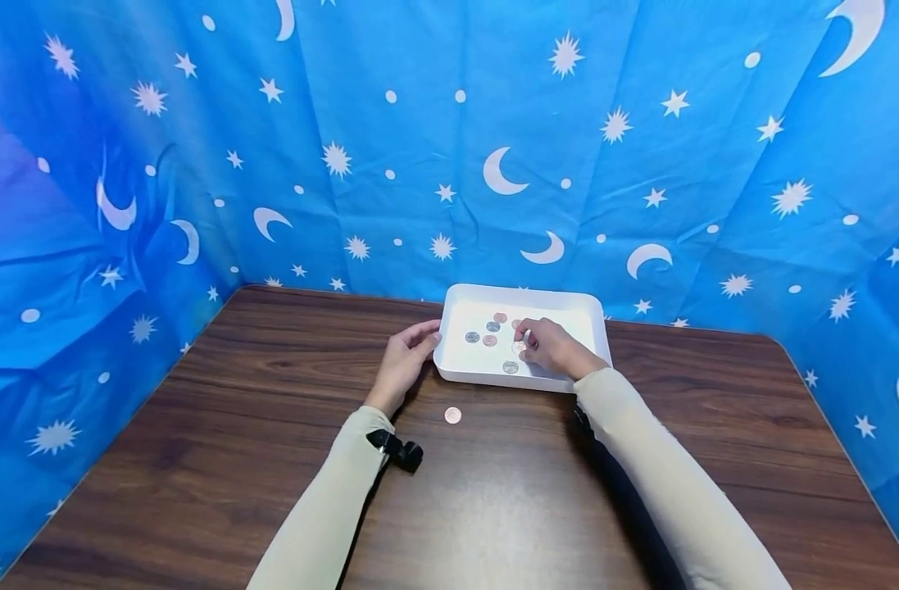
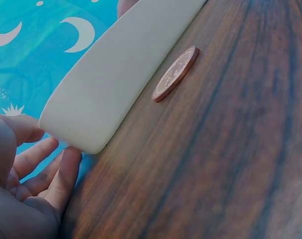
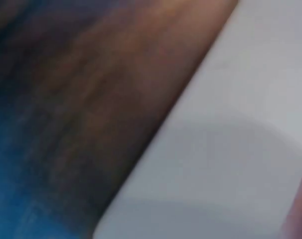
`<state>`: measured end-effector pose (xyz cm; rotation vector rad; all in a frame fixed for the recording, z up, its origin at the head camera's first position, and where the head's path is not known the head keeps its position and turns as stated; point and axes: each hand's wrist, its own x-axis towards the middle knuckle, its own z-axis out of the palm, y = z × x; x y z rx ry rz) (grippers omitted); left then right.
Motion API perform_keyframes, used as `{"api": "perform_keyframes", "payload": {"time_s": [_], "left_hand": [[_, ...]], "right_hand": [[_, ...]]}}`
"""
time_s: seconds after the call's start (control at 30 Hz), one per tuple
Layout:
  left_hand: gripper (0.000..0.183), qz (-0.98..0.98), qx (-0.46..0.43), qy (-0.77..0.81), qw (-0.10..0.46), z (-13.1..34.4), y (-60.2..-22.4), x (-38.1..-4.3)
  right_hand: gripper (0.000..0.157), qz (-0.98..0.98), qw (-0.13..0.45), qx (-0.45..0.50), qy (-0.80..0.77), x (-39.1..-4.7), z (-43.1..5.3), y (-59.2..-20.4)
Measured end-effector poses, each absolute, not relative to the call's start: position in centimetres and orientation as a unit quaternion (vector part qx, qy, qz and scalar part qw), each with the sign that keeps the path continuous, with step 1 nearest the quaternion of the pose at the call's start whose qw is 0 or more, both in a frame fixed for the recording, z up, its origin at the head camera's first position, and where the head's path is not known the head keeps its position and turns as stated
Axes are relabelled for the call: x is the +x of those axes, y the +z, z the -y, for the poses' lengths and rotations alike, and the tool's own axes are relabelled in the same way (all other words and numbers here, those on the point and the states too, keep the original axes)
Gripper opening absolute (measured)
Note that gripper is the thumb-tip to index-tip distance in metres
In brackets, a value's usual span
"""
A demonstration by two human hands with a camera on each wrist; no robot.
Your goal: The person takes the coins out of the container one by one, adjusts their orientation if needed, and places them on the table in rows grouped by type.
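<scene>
A shallow white tray sits at the back of the table with several copper and silver coins lying in it. My left hand holds the tray's left end, and the left wrist view shows its fingers curled against the corner. Over the tray's inside, my right hand bends finger and thumb about a copper-coloured coin. Close by lies a silver coin. Outside the tray, a copper coin rests flat on the table. The right wrist view is blurred, with the tray wall filling much of it.
The dark wooden table reaches back to a blue cloth printed with moons and stars, which also stands at both sides. A black strap device is on the left wrist.
</scene>
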<state>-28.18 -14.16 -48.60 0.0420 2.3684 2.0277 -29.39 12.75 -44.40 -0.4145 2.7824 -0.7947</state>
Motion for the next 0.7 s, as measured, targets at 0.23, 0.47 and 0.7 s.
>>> {"api": "perform_keyframes", "payload": {"time_s": [0.23, 0.47, 0.7], "left_hand": [[0.037, -0.768, 0.001, 0.641, 0.008, 14.9, -48.7, -27.8], [0.036, -0.768, 0.013, 0.640, 0.005, 14.4, -48.2, -28.3], [0.036, -0.762, 0.010, 0.648, 0.005, 14.0, -48.5, -28.4]], "right_hand": [[0.020, -0.935, 0.112, -0.171, -0.290, -29.4, -12.6, -44.7], [0.022, -0.935, 0.096, -0.188, -0.285, -29.0, -13.6, -44.3], [0.026, -0.941, 0.094, -0.204, -0.253, -29.0, -13.8, -44.3]]}}
